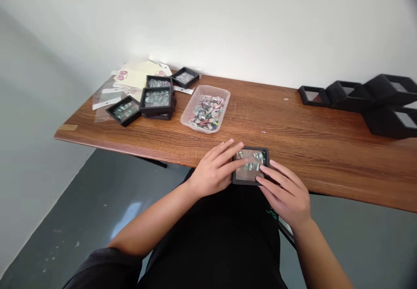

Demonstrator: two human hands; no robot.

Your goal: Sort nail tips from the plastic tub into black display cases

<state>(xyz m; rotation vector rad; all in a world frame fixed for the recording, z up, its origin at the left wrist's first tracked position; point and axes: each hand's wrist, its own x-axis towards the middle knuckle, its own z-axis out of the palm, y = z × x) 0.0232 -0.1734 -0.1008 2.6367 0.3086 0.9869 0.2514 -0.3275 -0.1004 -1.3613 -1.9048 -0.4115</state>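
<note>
A square black display frame (250,184) with a clear window lies at the table's front edge. Inside it, shiny green press-on nails (251,166) sit in two rows, partly covered by my fingers. My left hand (215,169) grips the frame's left side, its fingers reaching over the rim and window. On the opposite side, my right hand (286,191) holds the right edge, two fingertips resting on the window by the lower row. Both thumbs are mostly hidden. Beyond the frame stands a clear plastic tub (186,117) heaped with loose, glossy, multicoloured nails.
Several filled black frames (157,111) are stacked at the left, beside printed cards (138,77) and clear plastic sleeves (103,114). More black frames (350,95) stand piled at the right against the wall (260,28). Tiny bits lie on the wooden table (325,137).
</note>
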